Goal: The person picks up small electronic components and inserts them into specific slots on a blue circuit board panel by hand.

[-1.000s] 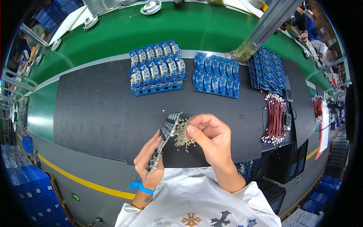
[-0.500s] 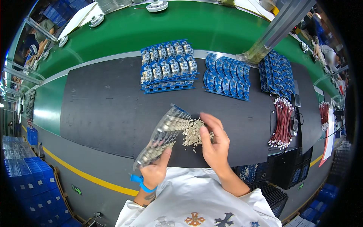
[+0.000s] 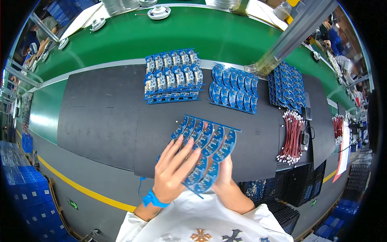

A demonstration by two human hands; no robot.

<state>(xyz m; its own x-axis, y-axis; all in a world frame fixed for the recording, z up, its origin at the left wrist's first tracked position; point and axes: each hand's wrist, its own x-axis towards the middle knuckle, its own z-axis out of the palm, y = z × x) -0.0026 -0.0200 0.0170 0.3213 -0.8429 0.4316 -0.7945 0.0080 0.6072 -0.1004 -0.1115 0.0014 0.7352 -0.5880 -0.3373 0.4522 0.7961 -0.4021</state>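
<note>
A panel of curved blue circuit boards [image 3: 224, 146] is tilted in front of me, its flat blue faces upward. My left hand [image 3: 171, 173], wearing a blue wristband [image 3: 152, 199], lies across its left part with the fingers spread and stretched out. My right hand [image 3: 224, 177] holds the panel from below at the right side; most of its fingers are behind the boards, with skin showing through the gaps. A tiny pale piece [image 3: 176, 121] lies on the black mat [image 3: 100, 121] beyond the panel. The pile of small beige parts cannot be seen now.
Board panels with pale components [image 3: 173, 76] are stacked behind my hands. Further right stand blue panels [image 3: 234, 88], another stack [image 3: 287, 86] and a bundle of red wires [image 3: 291, 137]. A metal post [image 3: 298, 32] rises by the green belt [image 3: 121, 38]. Black crates [image 3: 298, 185] sit lower right.
The panel has turned over, from beige components showing to flat blue faces showing. My right hand has left the loose pile and gone under the panel; my left hand has moved on top.
</note>
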